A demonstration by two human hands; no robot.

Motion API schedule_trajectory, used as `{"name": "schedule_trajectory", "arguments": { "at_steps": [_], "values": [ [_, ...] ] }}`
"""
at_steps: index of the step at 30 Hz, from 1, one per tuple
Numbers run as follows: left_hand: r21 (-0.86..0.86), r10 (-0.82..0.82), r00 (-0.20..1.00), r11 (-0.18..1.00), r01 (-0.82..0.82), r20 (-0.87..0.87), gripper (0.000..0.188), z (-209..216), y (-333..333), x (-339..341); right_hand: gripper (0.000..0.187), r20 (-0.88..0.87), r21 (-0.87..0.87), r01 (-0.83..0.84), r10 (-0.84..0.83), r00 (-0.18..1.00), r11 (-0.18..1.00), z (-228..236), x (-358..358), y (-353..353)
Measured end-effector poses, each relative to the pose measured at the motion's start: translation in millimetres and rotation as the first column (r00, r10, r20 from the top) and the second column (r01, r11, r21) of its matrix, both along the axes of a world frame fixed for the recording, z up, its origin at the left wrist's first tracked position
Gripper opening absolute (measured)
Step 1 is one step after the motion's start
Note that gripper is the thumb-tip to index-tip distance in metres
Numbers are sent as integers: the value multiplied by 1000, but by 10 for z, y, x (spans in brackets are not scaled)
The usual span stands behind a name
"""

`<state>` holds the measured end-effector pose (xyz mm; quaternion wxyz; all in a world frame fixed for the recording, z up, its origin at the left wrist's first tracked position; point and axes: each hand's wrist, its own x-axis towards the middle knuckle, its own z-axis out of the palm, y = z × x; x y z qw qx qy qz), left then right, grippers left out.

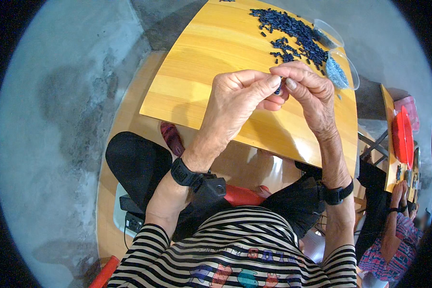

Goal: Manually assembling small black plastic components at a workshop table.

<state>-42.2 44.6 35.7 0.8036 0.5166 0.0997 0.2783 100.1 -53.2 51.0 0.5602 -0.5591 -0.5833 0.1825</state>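
Above the table, my left hand (pixel 245 93) and my right hand (pixel 308 86) meet fingertip to fingertip, both closed in a pinch. Between them shows a small dark piece (pixel 278 90), mostly covered by the fingers, so its exact kind cannot be made out. Just beyond my right hand lies a spread heap of small dark blue cylindrical pieces (pixel 295 30). To its right, a clear round tub (pixel 337 72) tipped toward the heap holds small light blue pieces. Another clear tub (pixel 327 34) stands behind it, with dark contents.
The yellow wooden table (pixel 192 72) has its near edge just in front of my knees. A grey wall (pixel 67 96) rises at the left. At the far right, another person (pixel 393 240) works at a second table with a red basin (pixel 402 137) and a pink container (pixel 408 111).
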Motion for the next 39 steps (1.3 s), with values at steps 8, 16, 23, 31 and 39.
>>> {"name": "schedule_trajectory", "arguments": {
  "at_steps": [8,16,23,31,39],
  "values": [
    [142,3,999,990,3,-40,15,-28,-28,100,20,-21,-21,30,-30,999,999,-89,52,-101],
    [223,124,991,969,-109,-55,10,-406,-110,355,20,95,-67,77,-71,993,995,-303,213,-211],
    [519,317,943,791,-323,102,9,-601,-110,538,23,242,-99,152,-124,962,984,-419,296,-296],
    [683,353,935,682,-263,7,11,-659,-90,545,25,237,-128,170,-136,962,977,-535,371,-352],
    [739,324,944,650,-176,-59,11,-685,-40,542,28,329,-122,170,-122,936,978,-570,417,-348]
  ]
}}
